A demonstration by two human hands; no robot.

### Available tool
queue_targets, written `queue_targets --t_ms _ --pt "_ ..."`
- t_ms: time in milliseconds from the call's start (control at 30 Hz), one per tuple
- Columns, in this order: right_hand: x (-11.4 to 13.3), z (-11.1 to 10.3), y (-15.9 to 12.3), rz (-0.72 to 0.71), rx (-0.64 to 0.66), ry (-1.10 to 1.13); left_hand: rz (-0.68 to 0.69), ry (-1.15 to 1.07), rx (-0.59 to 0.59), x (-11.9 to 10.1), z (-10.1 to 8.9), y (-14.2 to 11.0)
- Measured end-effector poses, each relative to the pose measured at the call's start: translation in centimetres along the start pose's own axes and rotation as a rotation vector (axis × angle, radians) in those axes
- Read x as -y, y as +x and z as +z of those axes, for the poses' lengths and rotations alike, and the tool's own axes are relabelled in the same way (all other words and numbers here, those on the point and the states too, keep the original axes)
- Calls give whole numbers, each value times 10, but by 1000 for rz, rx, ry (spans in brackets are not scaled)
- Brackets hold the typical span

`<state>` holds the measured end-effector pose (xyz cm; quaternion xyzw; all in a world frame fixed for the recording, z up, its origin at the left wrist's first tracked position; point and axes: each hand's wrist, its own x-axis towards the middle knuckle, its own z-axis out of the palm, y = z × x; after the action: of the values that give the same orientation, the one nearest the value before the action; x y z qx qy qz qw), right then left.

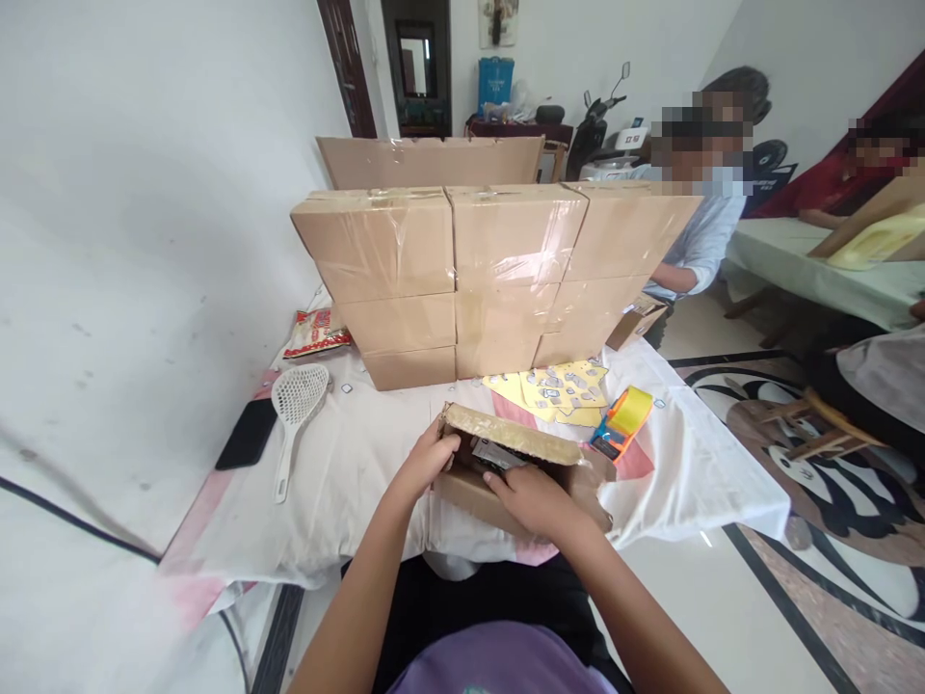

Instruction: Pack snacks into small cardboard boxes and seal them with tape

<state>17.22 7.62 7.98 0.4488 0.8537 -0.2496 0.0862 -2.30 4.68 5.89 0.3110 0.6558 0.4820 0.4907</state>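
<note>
A small open cardboard box (462,493) sits at the near edge of the table, its far flap (506,432) standing up. My left hand (426,461) grips the box's left side, fingers curled over its rim. My right hand (531,499) lies on the box's near edge with its fingers reaching inside, touching dark contents (495,453) that I cannot name. An orange and yellow tape dispenser (622,420) lies just right of the box.
A wall of sealed taped cartons (491,280) stands stacked across the table's middle. Yellow sticker sheets (560,390), a white plastic skimmer (295,410), a black phone (248,434) and a snack packet (316,333) lie on the white cloth (347,463). Two people sit at the right behind.
</note>
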Motion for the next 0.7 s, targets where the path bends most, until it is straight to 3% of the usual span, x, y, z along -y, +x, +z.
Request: queue_targets --t_ms 100,200,400,700 --pt "2 0 -5 58 108 112 -1 5 -12 -1 2 -2" --pt "-1 5 -8 64 129 154 3 -9 -11 1 3 -5" --pt "-13 10 -2 32 -95 3 -13 -27 4 2 3 -15" --pt "-30 -2 -4 -139 -219 -102 -89 -67 39 -3 -1 -34"
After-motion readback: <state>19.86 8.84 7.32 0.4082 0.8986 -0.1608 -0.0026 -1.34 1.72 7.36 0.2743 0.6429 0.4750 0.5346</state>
